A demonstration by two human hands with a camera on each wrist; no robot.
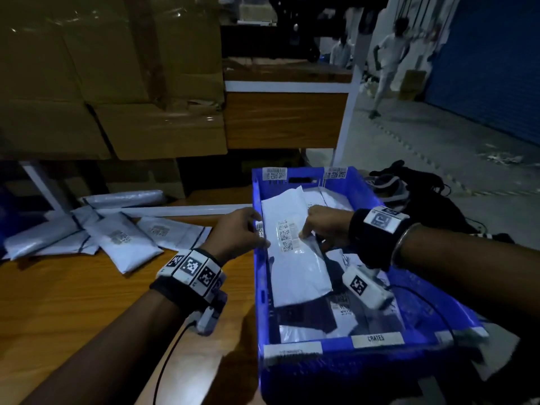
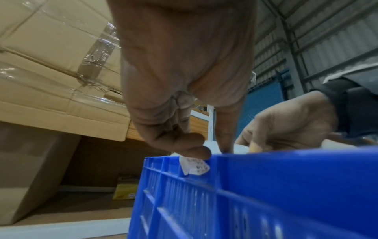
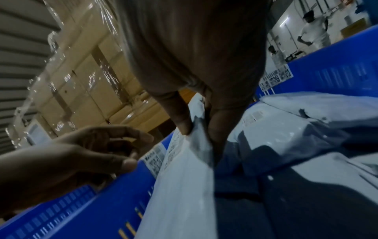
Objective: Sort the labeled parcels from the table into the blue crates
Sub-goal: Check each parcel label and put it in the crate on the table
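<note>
Your right hand (image 1: 324, 226) pinches the white parcel (image 1: 295, 258) over the blue crate (image 1: 336, 350), its grip clamped on the right edge. Your left hand (image 1: 236, 232) pinches a small label (image 1: 259, 229) at the crate's left rim. More parcels (image 1: 117, 235) lie on the counter (image 1: 73, 290), far left.

Dim warehouse: wrapped cardboard boxes (image 1: 111, 83), wooden table (image 1: 73, 293), grey floor (image 1: 438, 147), blue shutter (image 1: 496, 68).

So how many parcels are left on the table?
4 parcels clear: one at the back, one far left, two labelled ones nearer the crate, at and. They overlap, so more may lie beneath.
</note>
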